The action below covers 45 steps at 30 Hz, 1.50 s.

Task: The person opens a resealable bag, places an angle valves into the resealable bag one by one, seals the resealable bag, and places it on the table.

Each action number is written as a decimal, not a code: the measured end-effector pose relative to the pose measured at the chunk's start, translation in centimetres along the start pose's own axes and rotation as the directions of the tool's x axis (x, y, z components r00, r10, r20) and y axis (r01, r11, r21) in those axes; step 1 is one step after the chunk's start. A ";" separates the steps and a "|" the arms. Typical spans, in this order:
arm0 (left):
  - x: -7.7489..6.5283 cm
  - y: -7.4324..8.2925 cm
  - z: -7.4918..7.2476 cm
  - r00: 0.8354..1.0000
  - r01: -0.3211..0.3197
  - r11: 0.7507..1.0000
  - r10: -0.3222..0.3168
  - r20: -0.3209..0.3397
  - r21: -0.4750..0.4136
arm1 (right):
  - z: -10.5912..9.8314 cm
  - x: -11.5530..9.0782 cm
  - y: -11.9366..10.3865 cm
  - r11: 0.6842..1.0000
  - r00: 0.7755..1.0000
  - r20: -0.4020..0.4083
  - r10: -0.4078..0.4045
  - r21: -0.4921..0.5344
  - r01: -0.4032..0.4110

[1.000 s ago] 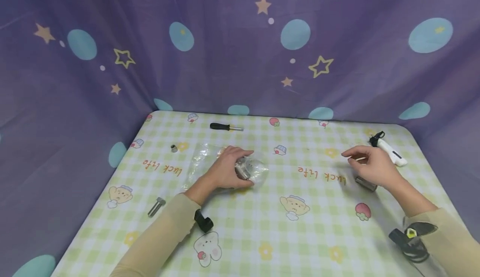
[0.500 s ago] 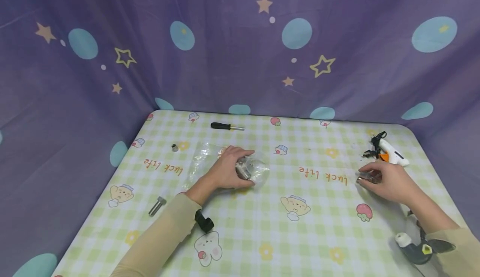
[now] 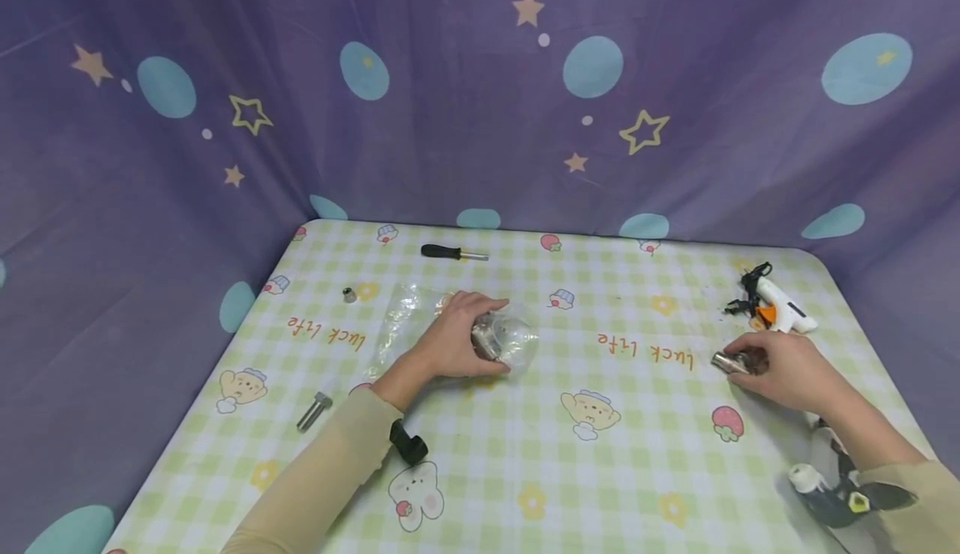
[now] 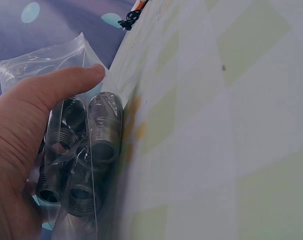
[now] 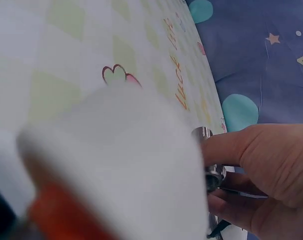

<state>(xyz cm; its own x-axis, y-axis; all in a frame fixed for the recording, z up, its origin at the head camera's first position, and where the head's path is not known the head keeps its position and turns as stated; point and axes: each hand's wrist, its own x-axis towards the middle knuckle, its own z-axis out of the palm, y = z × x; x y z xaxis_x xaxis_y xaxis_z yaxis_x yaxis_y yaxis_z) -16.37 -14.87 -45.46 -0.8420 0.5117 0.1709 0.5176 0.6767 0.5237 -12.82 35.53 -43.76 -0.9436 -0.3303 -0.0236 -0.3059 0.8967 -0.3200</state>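
Note:
My left hand [image 3: 456, 339] grips a clear plastic bag [image 3: 401, 321] left of the table's middle. Several dark metal pipe fittings with threaded ends [image 4: 104, 132] show through the plastic in the left wrist view, the thumb lying across the bag's upper part. At the right, my right hand [image 3: 783, 371] pinches a shiny metal pipe fitting [image 3: 727, 362] between thumb and fingers, close over the tablecloth. The right wrist view shows its round metal end [image 5: 202, 132] past the fingers, with another round opening [image 5: 215, 177] lower down; the rest is hidden by the hand.
A white glue gun [image 3: 787, 308] with an orange trigger and black cord lies behind the right hand. A screwdriver [image 3: 453, 252] lies at the back, a small metal socket-like piece [image 3: 348, 295] at the left, a hex bolt [image 3: 313, 412] nearer. A blurred white thing [image 5: 126, 155] fills the right wrist foreground.
My right hand has moved right and down from above the metal pipe fitting and now pinches it, its end tilted slightly. The left hand and the bag stay put.

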 end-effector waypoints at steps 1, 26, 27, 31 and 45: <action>0.0 0.0 0.0 1.000 0.000 1.000 0.000 0.002 0.002 | 0.0 0.1 -0.1 1.000 1.000 0.003 -0.002 0.000 0.002; 0.4 0.0 0.1 1.000 0.003 0.998 -0.002 -0.019 0.055 | -1.4 8.3 -10.9 0.975 0.987 -0.010 -0.162 0.152 0.161; 0.4 0.0 0.1 1.000 0.005 0.998 -0.004 -0.023 0.059 | -1.1 8.8 -11.6 0.970 0.985 -0.017 -0.175 0.168 0.175; 0.5 0.0 -0.1 1.000 0.015 0.996 -0.014 -0.022 0.084 | -0.1 10.2 -14.1 0.946 0.978 -0.018 -0.209 0.249 0.207; 0.7 0.2 0.1 1.000 0.018 0.997 -0.016 -0.027 0.071 | 3.7 12.8 -20.6 0.862 0.947 -0.091 -0.309 0.395 0.319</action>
<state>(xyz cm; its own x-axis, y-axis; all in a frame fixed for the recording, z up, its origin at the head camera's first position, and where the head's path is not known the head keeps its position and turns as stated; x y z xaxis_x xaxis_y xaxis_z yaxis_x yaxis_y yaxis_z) -16.83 -14.38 -45.29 -0.8540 0.4863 0.1851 0.5119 0.7215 0.4662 -18.09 11.72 -40.97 -0.8106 -0.5625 0.1630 -0.5144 0.5508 -0.6573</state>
